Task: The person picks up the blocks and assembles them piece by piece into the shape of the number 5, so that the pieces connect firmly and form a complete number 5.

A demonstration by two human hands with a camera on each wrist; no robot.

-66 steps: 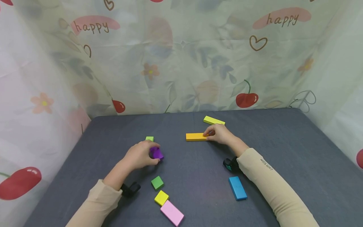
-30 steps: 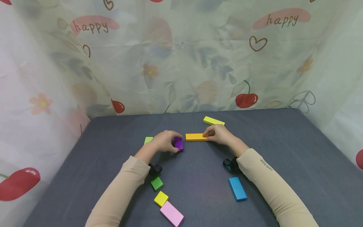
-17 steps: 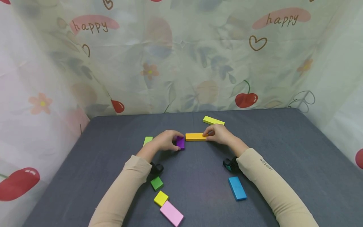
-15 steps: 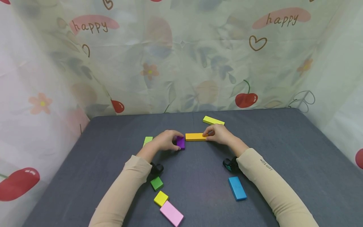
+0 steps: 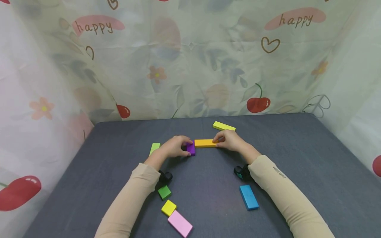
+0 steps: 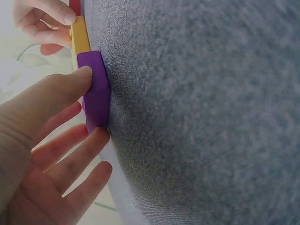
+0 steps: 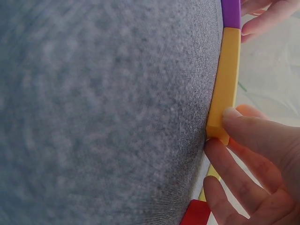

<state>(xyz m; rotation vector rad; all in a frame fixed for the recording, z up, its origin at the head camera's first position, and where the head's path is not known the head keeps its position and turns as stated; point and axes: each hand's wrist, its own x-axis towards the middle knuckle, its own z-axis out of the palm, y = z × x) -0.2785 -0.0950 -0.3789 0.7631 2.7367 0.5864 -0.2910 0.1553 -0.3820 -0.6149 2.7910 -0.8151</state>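
My left hand point(image 5: 172, 147) pinches a purple block point(image 5: 191, 149) between thumb and fingers, flat on the table. The block's right side meets the left end of a long orange block point(image 5: 204, 143). On that orange block's right end, my right hand point(image 5: 231, 140) has its thumb and fingertips in a pinch. In the right wrist view the purple block point(image 7: 230, 14) and orange block point(image 7: 225, 84) stand end to end. A red block point(image 7: 196, 213) shows past the right hand there; the head view hides it. A long yellow block point(image 5: 224, 126) lies just behind the right hand.
A light green block point(image 5: 154, 147) lies beside the left wrist, partly covered. Nearer on the dark grey table point(image 5: 208, 198) are a green block point(image 5: 164, 192), a yellow square block point(image 5: 169, 208), a pink block point(image 5: 180, 223) and a blue block point(image 5: 249, 197). A patterned curtain hangs behind.
My left hand has carried the purple block rightward and away from me, turned it straighter, and brought it against the orange block. My right hand stays in place on the orange block.
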